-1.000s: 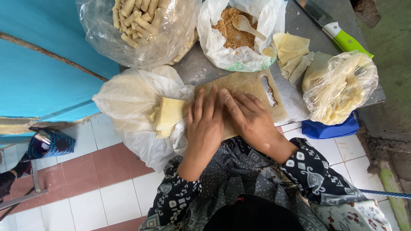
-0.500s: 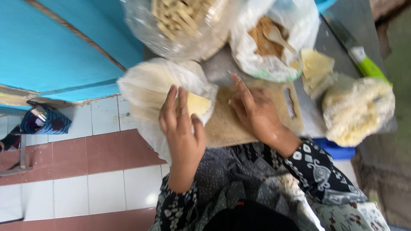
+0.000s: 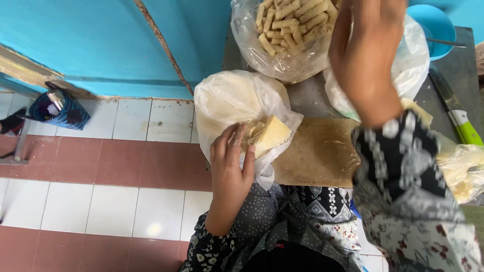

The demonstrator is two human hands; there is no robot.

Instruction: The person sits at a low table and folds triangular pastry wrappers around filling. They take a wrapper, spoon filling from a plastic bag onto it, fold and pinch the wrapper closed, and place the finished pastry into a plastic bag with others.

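Note:
My left hand [image 3: 231,163] rests with fingers spread on a stack of pale yellow square wrappers [image 3: 267,135], which lie in an open white plastic bag [image 3: 232,98] at the table's left edge. My right hand [image 3: 367,55] is raised high in its patterned sleeve, in front of a clear bag of rolled sticks [image 3: 287,35]. Its fingertips run out of the top of the frame, so whether it holds anything is hidden. A bare wooden cutting board [image 3: 317,151] lies between my arms.
A white bag [image 3: 416,60] sits behind my right hand, with a blue bowl [image 3: 437,22] beyond it. A green-handled knife [image 3: 461,123] and another clear bag [image 3: 464,168] lie at right. A blue woven basket [image 3: 58,111] stands on the tiled floor by the blue wall.
My right hand has left the cutting board and risen up toward the bag of rolled sticks. My left hand has moved left onto the wrappers in the white bag. The view has shifted left.

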